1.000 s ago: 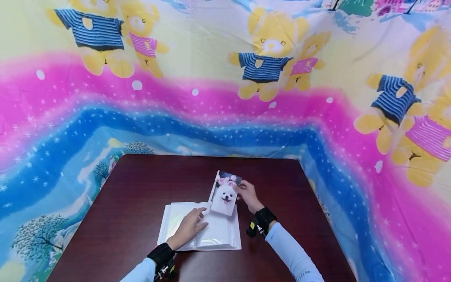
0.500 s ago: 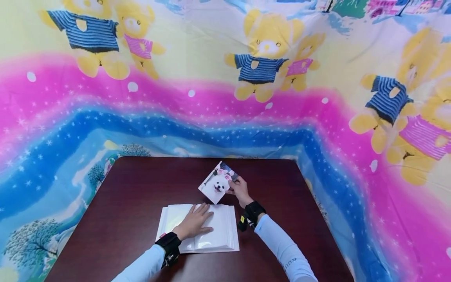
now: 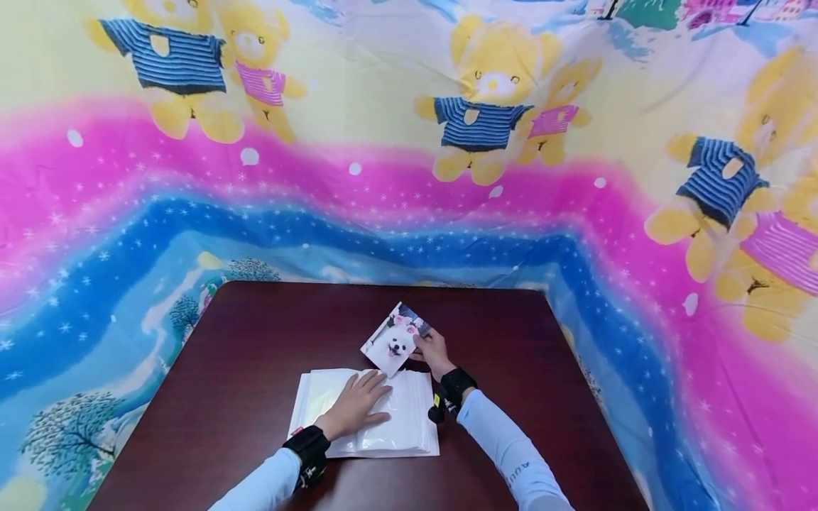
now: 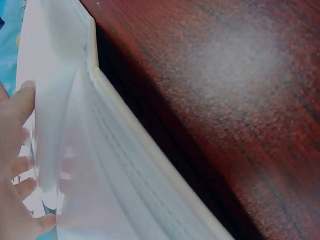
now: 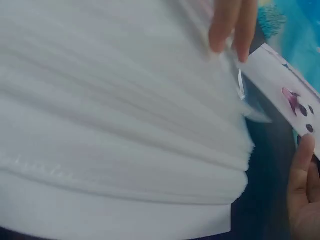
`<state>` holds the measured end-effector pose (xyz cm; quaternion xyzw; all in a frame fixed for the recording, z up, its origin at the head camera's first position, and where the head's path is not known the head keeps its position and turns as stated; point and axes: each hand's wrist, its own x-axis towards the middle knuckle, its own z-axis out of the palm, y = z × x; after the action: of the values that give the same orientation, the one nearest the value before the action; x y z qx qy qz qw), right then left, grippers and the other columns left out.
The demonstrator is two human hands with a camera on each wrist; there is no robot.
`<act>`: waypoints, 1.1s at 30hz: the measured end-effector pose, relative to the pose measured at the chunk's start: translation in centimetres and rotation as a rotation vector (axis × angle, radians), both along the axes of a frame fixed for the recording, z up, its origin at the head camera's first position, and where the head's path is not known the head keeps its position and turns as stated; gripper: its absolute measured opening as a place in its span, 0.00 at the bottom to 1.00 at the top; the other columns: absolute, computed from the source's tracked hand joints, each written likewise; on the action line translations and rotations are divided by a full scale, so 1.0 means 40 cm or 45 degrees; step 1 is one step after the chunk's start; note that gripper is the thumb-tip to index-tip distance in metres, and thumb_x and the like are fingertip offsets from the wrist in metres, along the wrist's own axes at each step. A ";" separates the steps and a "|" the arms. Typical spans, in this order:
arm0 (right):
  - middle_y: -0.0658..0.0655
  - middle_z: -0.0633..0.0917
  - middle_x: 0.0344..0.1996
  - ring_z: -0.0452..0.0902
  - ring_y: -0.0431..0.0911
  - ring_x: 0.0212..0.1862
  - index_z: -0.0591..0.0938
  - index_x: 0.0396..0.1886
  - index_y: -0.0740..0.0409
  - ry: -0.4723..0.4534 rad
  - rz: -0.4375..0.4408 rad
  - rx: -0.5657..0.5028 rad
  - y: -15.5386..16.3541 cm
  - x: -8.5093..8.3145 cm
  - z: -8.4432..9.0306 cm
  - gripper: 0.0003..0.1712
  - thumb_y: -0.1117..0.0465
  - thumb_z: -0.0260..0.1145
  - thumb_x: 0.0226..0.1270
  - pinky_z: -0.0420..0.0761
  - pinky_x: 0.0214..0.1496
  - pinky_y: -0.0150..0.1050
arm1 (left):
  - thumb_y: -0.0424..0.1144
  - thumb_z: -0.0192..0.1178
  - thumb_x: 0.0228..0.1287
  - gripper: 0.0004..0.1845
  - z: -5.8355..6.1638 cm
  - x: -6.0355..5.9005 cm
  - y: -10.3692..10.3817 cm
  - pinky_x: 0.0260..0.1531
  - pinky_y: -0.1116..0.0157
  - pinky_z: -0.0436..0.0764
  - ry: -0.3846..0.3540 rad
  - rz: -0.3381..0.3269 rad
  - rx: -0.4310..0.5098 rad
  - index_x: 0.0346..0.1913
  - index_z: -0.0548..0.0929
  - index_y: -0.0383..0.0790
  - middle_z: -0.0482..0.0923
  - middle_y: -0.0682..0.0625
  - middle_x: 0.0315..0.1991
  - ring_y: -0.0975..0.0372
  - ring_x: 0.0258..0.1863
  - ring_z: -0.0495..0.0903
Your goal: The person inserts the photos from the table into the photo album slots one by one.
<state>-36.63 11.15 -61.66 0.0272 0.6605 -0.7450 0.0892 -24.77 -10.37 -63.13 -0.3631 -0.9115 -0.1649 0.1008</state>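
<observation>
A photo album (image 3: pixel 405 411) with clear page pockets lies opened out on the table. My left hand (image 3: pixel 351 410) rests on its pages near the middle, fingers spread. In the left wrist view, that hand (image 4: pixel 15 150) is at the left edge, beside the album's pages (image 4: pixel 100 185). Above the album's far edge, my right hand (image 3: pixel 434 353) pinches a photo (image 3: pixel 391 345) of a white dog with pink flowers by its right side. The photo is tilted, its lowest corner at the album's far edge. The right wrist view shows the photo (image 5: pixel 280 85) and the thumb over it.
The dark wooden table (image 3: pixel 287 326) extends around the album. A patterned cloth (image 3: pixel 383 191) with bears hangs behind the table and along its sides. Both wrists carry black straps with small devices.
The right hand has moved the photo left and off the right page, tilting it. The left hand has shifted right and flattened onto the pages. Lately, the photo has dropped slightly toward the album.
</observation>
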 end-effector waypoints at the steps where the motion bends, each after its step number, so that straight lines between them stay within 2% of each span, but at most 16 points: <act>1: 0.58 0.81 0.33 0.80 0.47 0.30 0.69 0.65 0.68 0.004 0.007 0.014 0.002 0.001 -0.003 0.21 0.66 0.57 0.76 0.82 0.50 0.55 | 0.51 0.66 0.63 0.29 -0.001 0.001 0.000 0.57 0.34 0.66 -0.003 0.003 -0.004 0.59 0.78 0.34 0.70 0.33 0.65 0.38 0.65 0.66; 4: 0.57 0.80 0.31 0.78 0.46 0.28 0.70 0.65 0.69 0.024 -0.021 0.003 0.009 0.001 -0.006 0.21 0.67 0.56 0.76 0.82 0.49 0.55 | 0.50 0.66 0.63 0.28 -0.001 0.004 -0.001 0.58 0.34 0.65 -0.010 0.009 0.000 0.60 0.78 0.34 0.70 0.33 0.65 0.38 0.66 0.66; 7: 0.55 0.75 0.28 0.74 0.45 0.27 0.69 0.64 0.70 0.058 -0.094 -0.063 0.017 -0.006 -0.001 0.21 0.68 0.56 0.76 0.83 0.47 0.52 | 0.51 0.66 0.63 0.28 -0.004 0.005 -0.002 0.57 0.34 0.66 0.032 0.015 -0.005 0.59 0.79 0.34 0.70 0.34 0.64 0.38 0.65 0.67; 10: 0.55 0.75 0.30 0.74 0.45 0.27 0.70 0.65 0.69 0.059 -0.151 -0.118 0.023 -0.014 0.005 0.21 0.68 0.57 0.75 0.85 0.45 0.48 | 0.50 0.67 0.62 0.28 -0.005 0.005 -0.002 0.56 0.34 0.67 0.060 0.010 0.004 0.58 0.79 0.34 0.71 0.33 0.64 0.38 0.64 0.68; 13: 0.59 0.78 0.34 0.77 0.47 0.29 0.69 0.67 0.67 0.033 -0.131 -0.108 0.026 -0.017 0.007 0.22 0.68 0.57 0.76 0.84 0.47 0.49 | 0.49 0.67 0.62 0.28 -0.004 0.003 -0.001 0.57 0.34 0.66 0.040 0.012 0.001 0.59 0.79 0.34 0.70 0.33 0.64 0.38 0.65 0.67; 17: 0.61 0.79 0.33 0.77 0.51 0.30 0.68 0.67 0.68 -0.003 -0.023 -0.024 0.025 -0.007 0.004 0.23 0.68 0.56 0.76 0.78 0.54 0.59 | 0.50 0.65 0.64 0.28 -0.008 0.001 -0.001 0.59 0.34 0.65 -0.003 0.033 -0.029 0.60 0.78 0.35 0.69 0.34 0.66 0.39 0.67 0.65; 20: 0.59 0.78 0.28 0.78 0.55 0.31 0.70 0.65 0.69 -0.001 0.017 0.045 0.025 -0.002 -0.002 0.21 0.68 0.57 0.76 0.76 0.55 0.62 | 0.50 0.64 0.65 0.28 -0.006 0.002 -0.001 0.59 0.34 0.64 -0.029 0.036 -0.034 0.62 0.77 0.35 0.67 0.34 0.68 0.39 0.68 0.63; 25: 0.61 0.83 0.28 0.81 0.51 0.28 0.76 0.58 0.70 0.105 0.012 0.212 0.032 -0.013 0.001 0.15 0.70 0.59 0.74 0.82 0.46 0.57 | 0.50 0.63 0.67 0.30 -0.002 0.005 0.001 0.61 0.34 0.61 -0.086 0.030 -0.029 0.65 0.75 0.36 0.62 0.34 0.71 0.39 0.71 0.58; 27: 0.62 0.84 0.29 0.81 0.50 0.27 0.77 0.51 0.71 0.167 0.040 0.298 0.036 -0.022 0.004 0.11 0.70 0.59 0.73 0.84 0.42 0.54 | 0.51 0.62 0.67 0.30 -0.002 0.005 0.001 0.62 0.35 0.61 -0.099 0.035 -0.037 0.66 0.75 0.36 0.61 0.34 0.72 0.39 0.72 0.57; 29: 0.61 0.84 0.28 0.82 0.55 0.28 0.78 0.46 0.70 0.218 0.089 0.387 0.037 -0.030 0.007 0.08 0.70 0.60 0.72 0.85 0.39 0.53 | 0.51 0.62 0.68 0.30 -0.002 0.006 0.001 0.62 0.35 0.60 -0.103 0.039 -0.045 0.66 0.75 0.37 0.61 0.35 0.72 0.40 0.72 0.56; 33: 0.59 0.82 0.23 0.82 0.65 0.32 0.79 0.47 0.69 0.312 0.201 0.539 0.033 -0.040 0.017 0.07 0.70 0.60 0.72 0.84 0.39 0.58 | 0.51 0.62 0.68 0.29 -0.006 0.007 0.001 0.63 0.35 0.60 -0.095 0.050 -0.048 0.65 0.76 0.37 0.62 0.35 0.72 0.40 0.72 0.58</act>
<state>-38.24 12.48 -60.97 -0.0969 0.8077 -0.5786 0.0590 -24.50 -10.35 -63.37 -0.3408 -0.9245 -0.1589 0.0630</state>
